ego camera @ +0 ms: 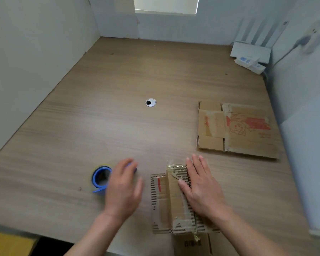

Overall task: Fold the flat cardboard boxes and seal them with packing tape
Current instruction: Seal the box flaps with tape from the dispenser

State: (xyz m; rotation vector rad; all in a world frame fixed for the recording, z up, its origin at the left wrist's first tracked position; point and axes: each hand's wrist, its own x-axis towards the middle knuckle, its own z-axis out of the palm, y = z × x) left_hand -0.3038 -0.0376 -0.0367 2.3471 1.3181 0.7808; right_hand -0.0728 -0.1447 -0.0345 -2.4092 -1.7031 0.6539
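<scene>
Nearest, the right hand [199, 185] lies flat with its fingers straight, palm pressing the top of the folded box [166, 200]; it clasps nothing. The box sits directly under that palm, long axis running away from the person. Its skin is torn to bare corrugated ribs, and old glossy tape crinkles at both ends.

Just left of that hand, the left hand [123, 189] hovers palm down, blurred, fingers loose and uncurled, holding nothing we can make out. The tape roll [100, 179] shows beside and partly beneath it: a blue ring with a loose tail curling toward the person. We judge the left hand nearer the tape, so fetching it falls to that hand while the right pins the flaps.

Farther off, ahead and right of the right hand and well apart, a flat cardboard box [236, 130] lies on the wood-grain table [118, 117]: matte brown, with a red cartoon print and patches of tape.
</scene>
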